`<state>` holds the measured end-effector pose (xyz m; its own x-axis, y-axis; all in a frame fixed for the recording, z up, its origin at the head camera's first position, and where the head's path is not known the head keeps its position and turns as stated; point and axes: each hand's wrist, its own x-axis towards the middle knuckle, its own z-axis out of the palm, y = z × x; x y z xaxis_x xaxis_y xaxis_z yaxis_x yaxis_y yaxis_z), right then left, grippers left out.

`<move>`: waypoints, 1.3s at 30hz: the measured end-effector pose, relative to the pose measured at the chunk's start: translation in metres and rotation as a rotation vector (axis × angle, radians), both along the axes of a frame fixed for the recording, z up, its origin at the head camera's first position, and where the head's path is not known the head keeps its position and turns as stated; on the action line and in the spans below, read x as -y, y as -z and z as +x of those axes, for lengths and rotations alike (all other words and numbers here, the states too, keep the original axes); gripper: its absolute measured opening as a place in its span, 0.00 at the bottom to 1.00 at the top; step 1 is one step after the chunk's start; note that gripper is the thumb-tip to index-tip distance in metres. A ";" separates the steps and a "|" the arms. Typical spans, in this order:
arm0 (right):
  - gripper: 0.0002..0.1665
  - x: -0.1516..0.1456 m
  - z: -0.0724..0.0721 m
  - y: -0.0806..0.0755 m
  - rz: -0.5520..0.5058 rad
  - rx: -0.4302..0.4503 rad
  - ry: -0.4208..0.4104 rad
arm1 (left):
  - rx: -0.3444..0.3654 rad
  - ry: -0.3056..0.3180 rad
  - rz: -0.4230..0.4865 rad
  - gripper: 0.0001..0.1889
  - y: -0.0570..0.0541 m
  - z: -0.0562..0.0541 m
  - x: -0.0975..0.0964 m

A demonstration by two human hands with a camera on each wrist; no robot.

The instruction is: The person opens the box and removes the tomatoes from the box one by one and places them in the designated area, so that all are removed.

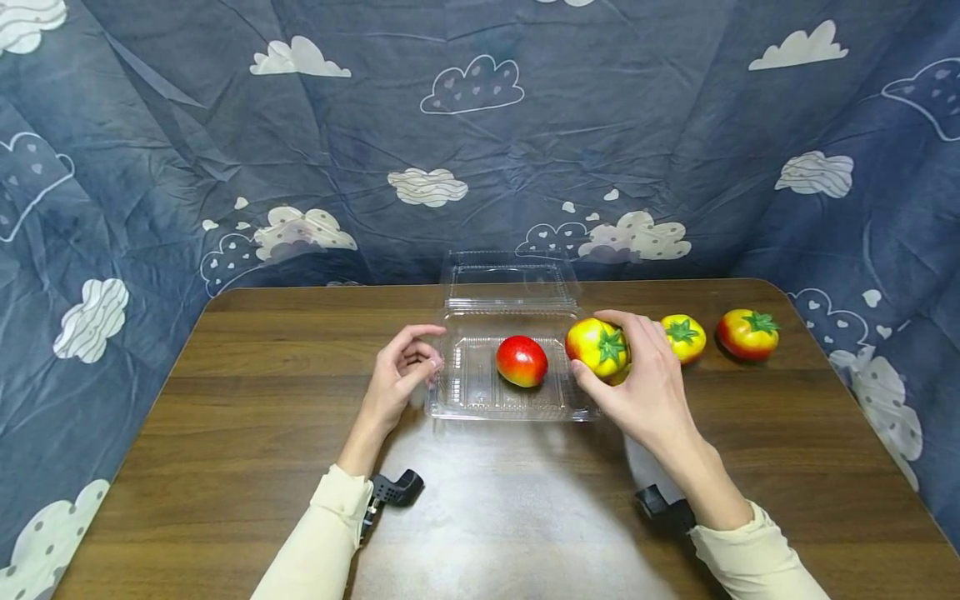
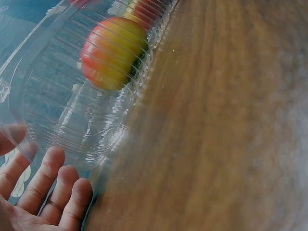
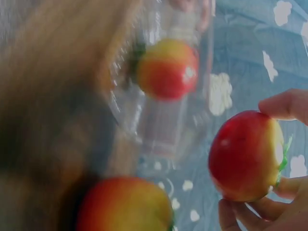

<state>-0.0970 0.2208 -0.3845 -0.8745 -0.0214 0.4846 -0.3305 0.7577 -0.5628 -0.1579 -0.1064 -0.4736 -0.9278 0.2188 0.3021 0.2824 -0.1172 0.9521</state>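
My right hand (image 1: pixel 651 387) grips a red-and-yellow fruit (image 1: pixel 597 346) with a green leafy top, thumb on one side and fingers on the other. It is held up at the right edge of a clear plastic clamshell box (image 1: pixel 465 407). Inside the box lies a similar fruit (image 1: pixel 522 362), its smooth red side up. Beside the box's left wall is my left hand (image 1: pixel 397 371), fingers loosely bent and holding nothing. In the left wrist view its fingertips (image 2: pixel 53 156) are close to the plastic wall; whether they touch it I cannot tell.
The box lid (image 1: pixel 510 279) stands raised at the back, near the cloud-patterned cloth (image 1: pixel 480 167). Two more fruits, one partly behind my right hand (image 1: pixel 684 337) and one farther right (image 1: pixel 748 333), lie on the wooden table (image 1: pixel 285 400). A yellow patch shows below the held fruit.
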 end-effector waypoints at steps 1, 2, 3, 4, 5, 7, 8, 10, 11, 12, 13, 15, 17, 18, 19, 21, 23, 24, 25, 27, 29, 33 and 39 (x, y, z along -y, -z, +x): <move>0.36 -0.003 0.000 -0.002 0.003 -0.006 0.009 | 0.002 -0.002 0.000 0.24 0.000 0.000 0.000; 0.36 -0.007 0.000 -0.003 0.006 -0.010 0.018 | 0.003 -0.002 -0.001 0.24 0.000 0.000 0.000; 0.35 -0.010 0.000 -0.004 0.009 -0.010 0.027 | 0.003 -0.002 -0.001 0.23 0.000 0.000 0.000; 0.35 -0.013 0.001 -0.004 0.013 -0.008 0.037 | 0.003 -0.002 -0.002 0.23 0.001 0.000 0.000; 0.35 -0.016 0.001 -0.004 0.016 -0.002 0.046 | 0.003 -0.003 -0.001 0.24 0.001 0.000 0.000; 0.35 -0.024 0.004 -0.003 0.026 0.021 0.066 | 0.001 -0.001 -0.001 0.23 0.001 0.000 0.001; 0.35 -0.028 0.005 -0.001 0.030 0.034 0.076 | 0.000 -0.001 -0.002 0.23 0.001 0.000 0.001; 0.36 -0.037 0.008 0.001 0.036 0.054 0.091 | -0.002 0.001 -0.003 0.23 0.001 0.000 0.000; 0.36 -0.042 0.010 0.002 0.038 0.061 0.098 | -0.002 0.002 -0.003 0.23 0.001 0.000 0.000; 0.36 -0.047 0.011 0.003 0.043 0.066 0.105 | -0.003 0.003 -0.003 0.23 0.001 0.000 0.000; 0.36 -0.052 0.012 0.003 0.046 0.068 0.111 | -0.003 0.003 -0.003 0.23 0.001 0.000 0.000; 0.36 -0.062 0.014 0.003 0.051 0.073 0.123 | -0.004 0.004 0.000 0.23 0.002 0.000 0.000; 0.37 -0.071 0.015 0.001 0.067 0.083 0.139 | -0.002 0.005 0.002 0.23 0.002 -0.001 0.000; 0.37 -0.075 0.016 0.000 0.075 0.091 0.146 | -0.001 0.005 0.003 0.23 0.002 -0.001 0.000; 0.37 -0.078 0.016 -0.002 0.082 0.099 0.151 | 0.000 0.006 0.002 0.23 0.002 -0.001 0.000; 0.37 -0.084 0.016 -0.004 0.098 0.116 0.163 | 0.000 0.007 0.002 0.23 0.003 -0.001 0.000; 0.37 -0.089 0.016 -0.007 0.113 0.135 0.169 | -0.002 0.007 0.003 0.23 0.003 -0.001 0.001; 0.37 -0.091 0.015 -0.007 0.119 0.146 0.168 | -0.003 0.007 0.003 0.23 0.003 -0.001 0.001; 0.36 -0.092 0.015 -0.008 0.125 0.155 0.165 | -0.004 0.007 0.005 0.23 0.002 -0.001 0.001; 0.36 -0.096 0.015 -0.008 0.146 0.183 0.156 | -0.004 0.006 0.006 0.23 0.002 -0.001 0.002; 0.36 -0.100 0.015 -0.009 0.171 0.211 0.142 | 0.000 0.004 0.006 0.23 0.002 -0.001 0.002; 0.37 -0.112 0.017 -0.012 0.215 0.257 0.126 | 0.005 0.007 0.004 0.23 0.001 0.000 0.001; 0.39 -0.121 0.016 -0.010 0.262 0.315 0.088 | 0.008 0.006 0.002 0.23 0.000 0.000 0.001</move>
